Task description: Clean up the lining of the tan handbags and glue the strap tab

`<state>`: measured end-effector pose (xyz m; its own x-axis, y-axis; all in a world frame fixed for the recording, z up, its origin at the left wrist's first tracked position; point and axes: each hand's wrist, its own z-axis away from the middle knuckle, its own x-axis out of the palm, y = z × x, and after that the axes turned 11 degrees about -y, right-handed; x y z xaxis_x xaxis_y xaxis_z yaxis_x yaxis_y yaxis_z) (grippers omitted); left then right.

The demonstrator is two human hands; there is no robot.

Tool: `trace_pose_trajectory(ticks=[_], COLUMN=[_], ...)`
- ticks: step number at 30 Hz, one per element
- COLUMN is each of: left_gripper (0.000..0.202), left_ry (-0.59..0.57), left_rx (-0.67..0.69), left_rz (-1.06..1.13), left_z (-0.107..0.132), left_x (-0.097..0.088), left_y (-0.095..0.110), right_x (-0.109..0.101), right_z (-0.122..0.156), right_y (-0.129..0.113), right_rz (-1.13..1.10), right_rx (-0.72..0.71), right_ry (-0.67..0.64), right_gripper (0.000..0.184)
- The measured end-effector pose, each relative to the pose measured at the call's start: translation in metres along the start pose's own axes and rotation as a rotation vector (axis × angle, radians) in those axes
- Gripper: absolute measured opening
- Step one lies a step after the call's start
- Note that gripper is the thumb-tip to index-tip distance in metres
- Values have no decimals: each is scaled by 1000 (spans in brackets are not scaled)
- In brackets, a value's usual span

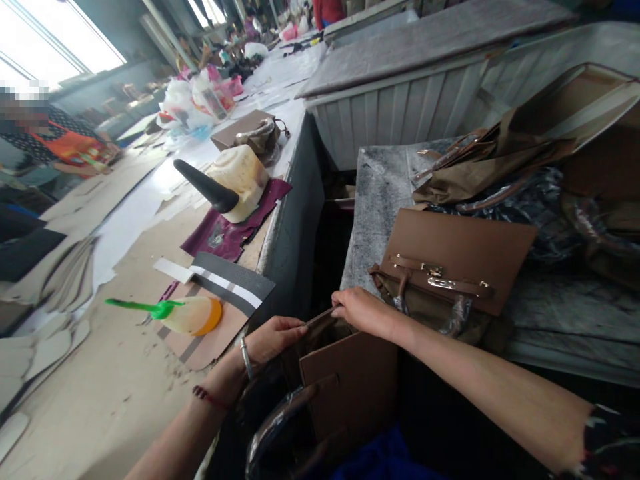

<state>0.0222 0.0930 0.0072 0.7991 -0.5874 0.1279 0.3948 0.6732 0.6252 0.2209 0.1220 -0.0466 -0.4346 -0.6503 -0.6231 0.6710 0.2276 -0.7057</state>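
Observation:
A brown handbag (355, 380) rests against my lap, with its plastic-wrapped handle (280, 420) hanging toward me. My left hand (275, 339) pinches the bag's upper edge between thumb and fingers. A short way to the right, my right hand (364, 312) grips the same edge, so a strip of it spans the two hands. The inside of the bag is mostly dark. Just beyond my right forearm lies another brown handbag (460, 253) with metal clasps and a wrapped handle. Left of my left hand is a squeeze bottle (193, 316) with a green nozzle and orange contents.
The worktable (125, 373) runs along my left. It carries a stained white container (250, 177) with a black spout, on purple material (240, 230), and plastic bags (195, 100). More brown bags (520, 140) are piled at right. A co-worker in an orange apron (75, 143) stands across the table.

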Motion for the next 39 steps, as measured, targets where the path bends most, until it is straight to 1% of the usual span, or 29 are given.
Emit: trace_pose_trajectory(ticks=[2, 5, 11, 15, 18, 22, 27, 29, 34, 36, 37, 39], left_gripper=[45, 48, 43, 41, 42, 42, 39, 39, 40, 41, 41, 41], left_ry=[19, 58, 138, 178, 180, 192, 190, 199, 196, 189, 187, 177], left_rx=[-28, -8, 47, 54, 31, 36, 47, 47, 46, 42, 39, 38], left_rz=[-6, -84, -448, -681, -778, -801, -800, -800, -772, -758, -750, -743], left_z=[-2, -8, -17, -16, -15, -18, -21, -22, -22, -23, -23, -24], left_x=[0, 0, -2, 0, 2, 1, -1, 0, 2, 1, 1, -1], left_y=[2, 0, -5, 1, 5, 4, 0, 0, 0, -1, -2, -2], right_x=[1, 1, 4, 5, 6, 6, 6, 6, 6, 7, 7, 8], right_z=[0, 1, 4, 5, 8, 14, 20, 21, 19, 16, 15, 13], right_y=[2, 6, 12, 13, 14, 13, 12, 11, 13, 16, 17, 18], right_rz=[-6, -16, -26, -36, -47, -52, -32, -24, -76, -111, -125, -142], right_rx=[8, 14, 16, 24, 29, 55, 64, 64, 107, 99, 86, 59], right_ry=[3, 3, 9, 9, 15, 60, 75, 84, 101, 92, 82, 56], right_gripper=[8, 8, 8, 7, 11, 29, 22, 22, 32, 38, 37, 28])
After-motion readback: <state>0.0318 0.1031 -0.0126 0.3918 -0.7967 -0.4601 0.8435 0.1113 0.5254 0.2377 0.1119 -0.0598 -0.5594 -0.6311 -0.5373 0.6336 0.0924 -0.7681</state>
